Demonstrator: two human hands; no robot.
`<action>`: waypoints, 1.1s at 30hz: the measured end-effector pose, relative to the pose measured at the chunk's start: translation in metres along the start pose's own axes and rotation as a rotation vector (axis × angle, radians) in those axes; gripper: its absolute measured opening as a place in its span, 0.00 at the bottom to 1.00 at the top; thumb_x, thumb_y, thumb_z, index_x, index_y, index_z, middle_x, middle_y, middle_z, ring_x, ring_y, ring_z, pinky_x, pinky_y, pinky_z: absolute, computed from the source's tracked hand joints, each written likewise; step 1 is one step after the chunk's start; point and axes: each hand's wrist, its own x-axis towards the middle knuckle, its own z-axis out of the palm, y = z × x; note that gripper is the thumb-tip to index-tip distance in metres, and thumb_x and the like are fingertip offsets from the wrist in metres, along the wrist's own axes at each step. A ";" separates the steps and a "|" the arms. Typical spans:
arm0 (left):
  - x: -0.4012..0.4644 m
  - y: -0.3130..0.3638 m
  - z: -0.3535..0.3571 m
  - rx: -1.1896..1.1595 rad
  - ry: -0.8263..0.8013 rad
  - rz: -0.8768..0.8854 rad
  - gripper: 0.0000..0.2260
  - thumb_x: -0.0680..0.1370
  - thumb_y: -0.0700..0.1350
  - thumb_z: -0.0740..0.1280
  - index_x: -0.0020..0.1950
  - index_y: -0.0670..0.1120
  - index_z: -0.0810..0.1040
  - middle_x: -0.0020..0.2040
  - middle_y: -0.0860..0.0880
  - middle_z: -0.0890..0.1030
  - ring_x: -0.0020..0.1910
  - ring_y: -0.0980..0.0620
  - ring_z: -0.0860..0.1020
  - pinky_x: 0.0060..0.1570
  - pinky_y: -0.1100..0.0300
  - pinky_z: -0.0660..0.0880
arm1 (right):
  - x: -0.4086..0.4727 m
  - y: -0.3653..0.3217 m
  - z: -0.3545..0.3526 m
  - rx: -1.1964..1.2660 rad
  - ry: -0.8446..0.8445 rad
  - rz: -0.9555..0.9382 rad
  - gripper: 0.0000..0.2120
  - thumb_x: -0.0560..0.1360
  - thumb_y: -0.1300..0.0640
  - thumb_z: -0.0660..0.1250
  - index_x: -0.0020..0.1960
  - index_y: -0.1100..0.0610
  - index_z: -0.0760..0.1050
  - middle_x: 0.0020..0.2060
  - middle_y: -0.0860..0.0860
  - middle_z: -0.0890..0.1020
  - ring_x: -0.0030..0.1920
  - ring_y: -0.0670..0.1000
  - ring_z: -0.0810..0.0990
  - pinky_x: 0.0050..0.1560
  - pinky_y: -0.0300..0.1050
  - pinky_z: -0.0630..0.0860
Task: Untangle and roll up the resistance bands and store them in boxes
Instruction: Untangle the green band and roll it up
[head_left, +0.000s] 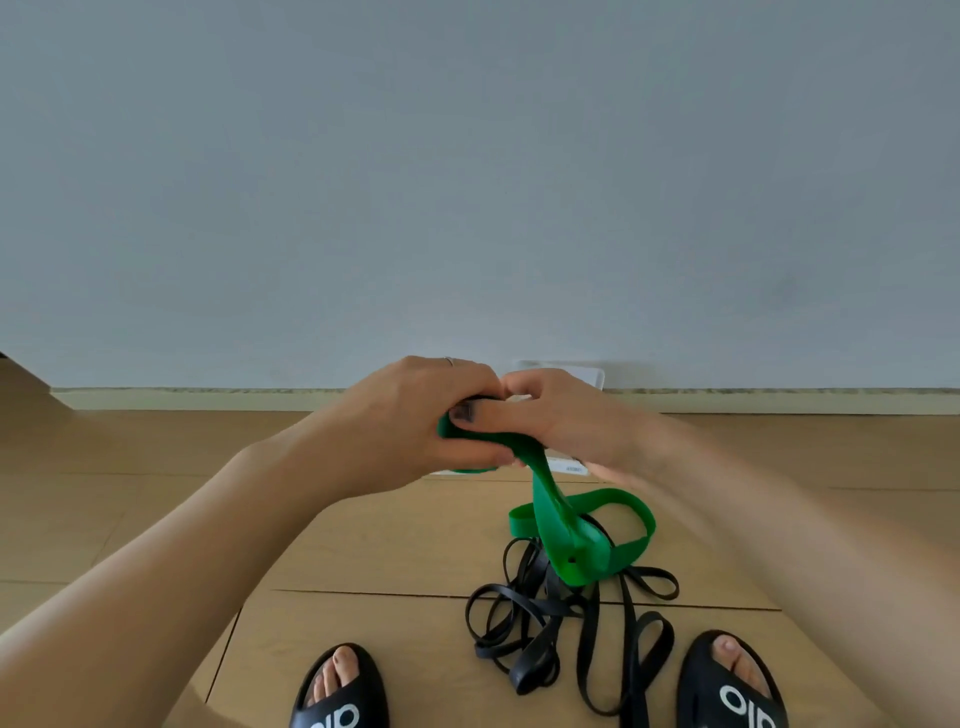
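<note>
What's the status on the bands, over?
Left hand and right hand both gripping green band, tail trailing down. Black bands tangled on floor. Box mostly hidden.

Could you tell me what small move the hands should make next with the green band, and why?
Probably another turn of the roll, drawing in more slack. Both the left hand and right hand grip one end of the green band, while most of it hangs loose to the floor, draped over the tangled black bands; lifting slightly may help free it.
</note>
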 end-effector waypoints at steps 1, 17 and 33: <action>0.001 0.000 -0.001 -0.033 0.030 0.007 0.10 0.74 0.58 0.74 0.52 0.59 0.79 0.42 0.58 0.79 0.44 0.55 0.77 0.40 0.64 0.70 | 0.000 -0.001 -0.001 -0.004 0.001 -0.004 0.24 0.74 0.39 0.76 0.54 0.60 0.79 0.37 0.49 0.82 0.38 0.47 0.79 0.47 0.46 0.75; 0.000 0.002 -0.003 -0.044 0.032 -0.047 0.13 0.71 0.63 0.71 0.51 0.59 0.81 0.42 0.57 0.82 0.45 0.56 0.79 0.42 0.57 0.77 | -0.007 -0.010 0.001 -0.240 0.010 -0.034 0.20 0.77 0.33 0.67 0.51 0.51 0.76 0.32 0.46 0.84 0.33 0.46 0.81 0.43 0.44 0.78; -0.004 -0.005 -0.007 -0.542 0.231 -0.059 0.10 0.73 0.50 0.78 0.52 0.53 0.82 0.43 0.55 0.85 0.44 0.55 0.84 0.45 0.65 0.78 | -0.014 -0.014 -0.010 0.355 -0.259 0.007 0.19 0.78 0.43 0.67 0.61 0.56 0.79 0.61 0.64 0.83 0.28 0.44 0.70 0.37 0.39 0.66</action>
